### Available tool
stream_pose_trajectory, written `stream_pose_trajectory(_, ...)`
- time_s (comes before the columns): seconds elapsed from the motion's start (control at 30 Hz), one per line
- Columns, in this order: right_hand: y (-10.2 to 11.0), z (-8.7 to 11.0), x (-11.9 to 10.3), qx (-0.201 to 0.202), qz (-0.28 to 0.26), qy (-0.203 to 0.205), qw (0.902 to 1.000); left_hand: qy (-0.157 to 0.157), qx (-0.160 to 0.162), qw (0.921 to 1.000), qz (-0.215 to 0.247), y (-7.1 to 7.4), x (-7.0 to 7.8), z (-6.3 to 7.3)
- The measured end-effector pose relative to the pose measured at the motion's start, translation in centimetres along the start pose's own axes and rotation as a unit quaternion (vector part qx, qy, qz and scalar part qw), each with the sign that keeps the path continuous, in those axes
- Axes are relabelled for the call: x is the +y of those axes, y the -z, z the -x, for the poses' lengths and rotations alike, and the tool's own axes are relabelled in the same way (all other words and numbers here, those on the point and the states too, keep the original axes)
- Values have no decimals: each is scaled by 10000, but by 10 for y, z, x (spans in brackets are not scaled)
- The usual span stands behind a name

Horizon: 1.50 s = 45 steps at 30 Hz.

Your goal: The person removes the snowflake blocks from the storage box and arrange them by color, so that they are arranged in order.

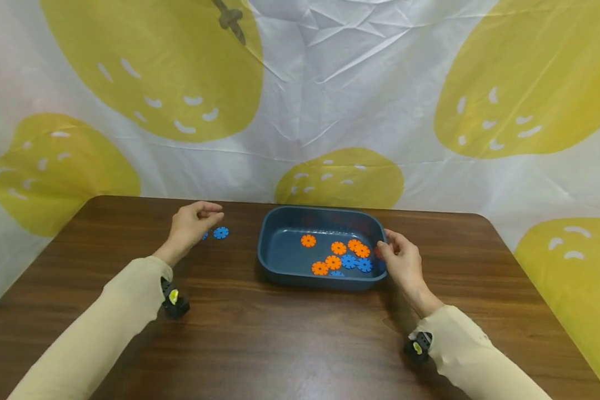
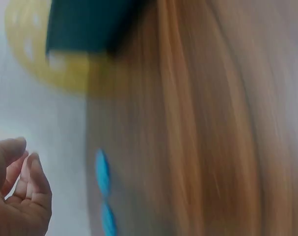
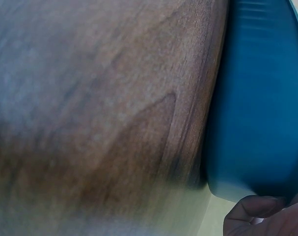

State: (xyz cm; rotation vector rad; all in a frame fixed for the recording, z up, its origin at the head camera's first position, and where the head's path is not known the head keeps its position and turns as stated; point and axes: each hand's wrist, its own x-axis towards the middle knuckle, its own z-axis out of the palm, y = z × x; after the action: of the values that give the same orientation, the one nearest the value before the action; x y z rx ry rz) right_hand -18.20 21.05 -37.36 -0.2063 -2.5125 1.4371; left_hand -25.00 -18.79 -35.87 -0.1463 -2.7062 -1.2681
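Note:
My left hand (image 1: 187,226) hovers just left of a notched blue plastic disc (image 1: 221,233) on the table, partly hiding a second one. The left wrist view shows the hand's (image 2: 23,194) fingers loosely bent with nothing between them and the thumb; two blurred blue discs (image 2: 103,172) lie beyond. At the right end of a dark blue basin (image 1: 302,281), my right hand (image 1: 405,264) grips the rim, thumb on the inner side. Several orange discs (image 1: 320,269) and blue discs (image 1: 349,261) lie inside, mostly towards the right. In the right wrist view, fingers (image 3: 252,207) meet the basin's end.
Under everything is a brown wood-grain table (image 1: 290,339) with rounded far corners. A white cloth (image 1: 350,72) with large yellow fruit prints hangs along its back edge. Both forearms reach in over the near side, each with a black wrist camera (image 1: 175,303).

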Motion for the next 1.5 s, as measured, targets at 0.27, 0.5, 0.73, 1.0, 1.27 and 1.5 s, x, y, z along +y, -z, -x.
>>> stream_pose_trajectory(0.27, -1, -2, 1, 16, -9, 11, 10000, -515, -1402, 9848, 887, -48, 66, 6)
stream_pose_trajectory(0.5, 0, -3, -1, 13, -30, 3, 10000, -944, -2506, 9618, 560, -90, 98, 9)
stream_pose_trajectory(0.73, 0, -3, -3, -24, -63, -69, 10000, -1023, -3257, 9398, 132, -128, 117, 12)
stream_pose_trajectory(1.0, 1, 0, -3, 19, -100, -44, 9999, -1249, -3476, 9289, -274, -151, 128, 19)
stream_pose_trajectory(1.27, 1, 0, -2, 17, -184, -38, 9998, -1546, -3477, 9208, -856, -163, 133, 17)
stream_pose_trajectory(1.5, -1, 0, 0, 27, -161, -46, 9999, -1685, -3439, 9176, -1063, -172, 131, 16)
